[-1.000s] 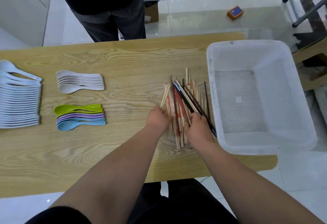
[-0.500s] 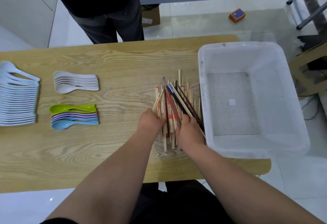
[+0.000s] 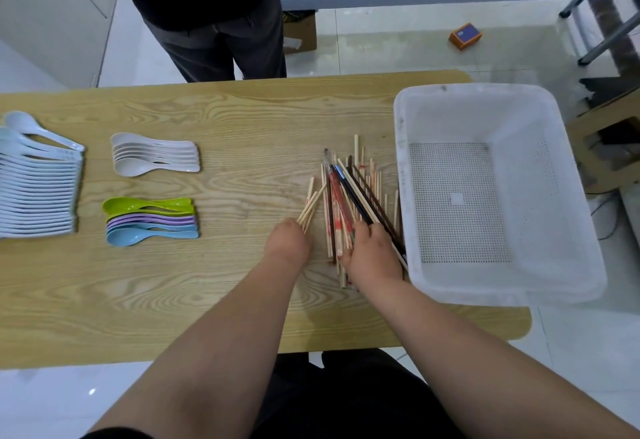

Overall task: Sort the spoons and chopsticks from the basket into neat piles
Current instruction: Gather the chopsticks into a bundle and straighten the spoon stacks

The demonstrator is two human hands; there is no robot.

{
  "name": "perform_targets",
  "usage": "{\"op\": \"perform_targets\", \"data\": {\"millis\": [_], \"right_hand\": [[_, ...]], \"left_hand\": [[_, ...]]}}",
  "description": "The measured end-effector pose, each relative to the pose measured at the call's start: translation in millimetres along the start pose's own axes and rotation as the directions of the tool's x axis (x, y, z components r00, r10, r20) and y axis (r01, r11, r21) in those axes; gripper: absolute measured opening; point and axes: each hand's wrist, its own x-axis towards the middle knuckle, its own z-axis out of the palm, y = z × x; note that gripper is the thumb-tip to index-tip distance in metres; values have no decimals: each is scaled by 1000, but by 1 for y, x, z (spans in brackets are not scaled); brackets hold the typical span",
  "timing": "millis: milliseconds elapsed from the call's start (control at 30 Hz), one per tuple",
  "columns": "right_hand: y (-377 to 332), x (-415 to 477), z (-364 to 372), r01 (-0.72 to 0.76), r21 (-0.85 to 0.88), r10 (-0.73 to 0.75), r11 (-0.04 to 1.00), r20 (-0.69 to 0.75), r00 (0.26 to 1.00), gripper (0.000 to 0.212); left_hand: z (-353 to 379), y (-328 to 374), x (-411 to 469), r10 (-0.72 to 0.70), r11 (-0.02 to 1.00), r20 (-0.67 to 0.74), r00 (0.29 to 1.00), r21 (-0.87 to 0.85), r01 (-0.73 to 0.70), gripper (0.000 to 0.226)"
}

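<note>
Plastic spoons [image 3: 152, 222] are piled at frame left, the white perforated basket [image 3: 401, 175] is emptied, and unsorted wooden chopsticks [image 3: 346, 189] are clutched by left grip [image 3: 287, 248] and right grip [image 3: 372, 255].

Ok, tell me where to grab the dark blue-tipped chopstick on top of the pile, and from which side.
Pinch the dark blue-tipped chopstick at its bare mid-shaft, coming from above. It lies on top of the chopstick pile, slanting toward the basket, whose wall crowds its near end, where the right hand covers it.
</note>
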Motion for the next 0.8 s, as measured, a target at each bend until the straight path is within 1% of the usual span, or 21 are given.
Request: {"op": "perform_targets", "data": {"millis": [67, 133, 200, 267, 300, 333, 400, 467, 567, 600, 633, 700, 800], "right_hand": [[-4, 0, 0, 73, -30, -74, 997, -46, 996, 43], [-9, 2, 0, 145, -71, -150, 987, -66, 987, 39], [-17, 6, 0, 177, -94, -181, 980, -41, 983, 38], [-26, 11, 2, 170, -136, -172, 976, -7, 985, 35], [-31, 13, 3, 160, -167, -160, 973, 11, 987, 36], [-35, 15, 5, 147, -192, -145, 970, 27, 989, 36], [-42, 16, 9, 123, -210, -118, 970, 38, 992, 35], [-49, 17, 12, 99, -222, -95, 970, 30, 995, 29], [-61, 15, 17, 60, -271, -53, 961, 34, 998, 26], [-65, 13, 19, 54, -289, -44, 956, 40, 998, 27], [-69, 11, 22, 49, -292, -37, 955, 47, 998, 30], [-76, 5, 28, 32, -271, -16, 962, 58, 998, 35], [-82, -4, 37, 2, -258, 11, 966, 50, 999, 36]], "left_hand": [[-2, -6, 0, -11, 1000, 20, 1000, 14, 11, 32], [-6, -17, -3, -23, 999, 13, 1000, -23, 23, 35], [-12, -30, -7, -33, 991, -6, 999, -131, 32, 39], [-17, -46, -12, -48, 955, -1, 999, -292, 46, 37], [-19, -54, -15, -60, 917, 18, 998, -395, 63, 32], [-21, -61, -20, -74, 851, 43, 996, -517, 86, 25], [-21, -73, -28, -98, 666, 110, 989, -731, 148, 12], [-23, -83, -33, -105, 522, 150, 983, -833, 183, 7], [-27, -92, -37, -91, 336, 200, 975, -916, 220, 8], [-29, -96, -38, -75, 289, 219, 973, -929, 231, 8], [-30, -100, -37, -56, 264, 235, 970, -934, 241, 8], [-34, -109, -37, -22, 264, 256, 966, -931, 253, 7], [-43, -120, -34, -21, 215, 304, 952, -929, 301, 14]]}}
